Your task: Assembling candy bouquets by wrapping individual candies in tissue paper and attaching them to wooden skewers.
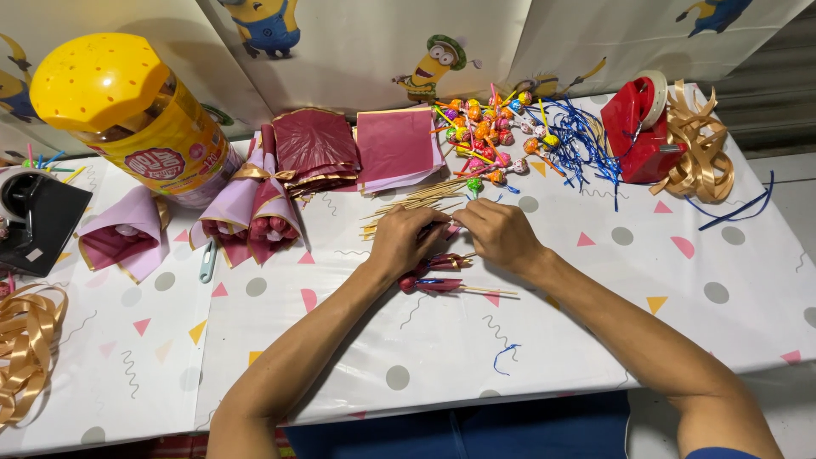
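A: Two hands meet at the centre of the table in the head view. The left hand is curled narrow, fingers pinched on something small I cannot make out. The right hand is curled the same way, fingertips touching the left's.

B: And under them?

A: Just below the hands, at six o'clock, lie the wrapped sweets on sticks, dark red with blue ties, touching the left hand's heel. The loose wooden sticks fan out at twelve o'clock from the left hand.

B: Farther out?

A: At one o'clock, the lollipop pile, and beside it the blue ribbon strands. At two o'clock, the red tape dispenser with gold ribbon against it. At eleven o'clock, maroon paper sheets. At ten o'clock, finished paper cones, and beyond them the yellow-lidded jar lying tilted. At nine o'clock, a black tape dispenser.
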